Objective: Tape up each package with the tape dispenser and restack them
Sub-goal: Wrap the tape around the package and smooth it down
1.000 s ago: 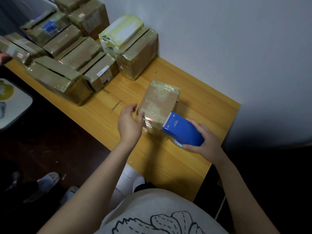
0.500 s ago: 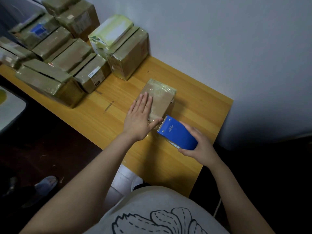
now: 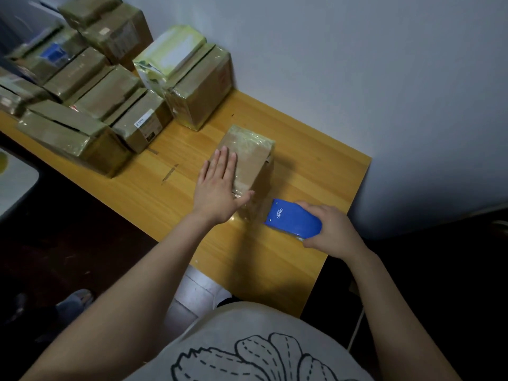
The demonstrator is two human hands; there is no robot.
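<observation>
1. Curling round the rear of the blue tape dispenser (image 3: 292, 220), the right hand (image 3: 334, 233) is clasping it firmly, with the thumb over one edge and the fingers wrapping the other. The dispenser's front edge is pointing away from the palm.
2. In the head view, the package (image 3: 250, 158) being taped is lying flat on the table (image 3: 316, 166), just beyond that front edge and slightly to its left. A narrow gap is showing between the two.
3. Further left of the grip, the left hand (image 3: 217, 193) is lying flat on the package's top with fingers straight. It is pressing down rather than holding anything.
4. A second ago the dispenser was sitting against the package's near end while the left hand was gripping its edge. The dispenser is now drawing back toward the person, and the palm has come down flat.
5. That is probably signalling a strip already cut and being smoothed, so this package is looking nearly finished.
6. Restacking is likely coming next, among the other packages (image 3: 110, 105) waiting well apart, far to the left of the grip.
</observation>
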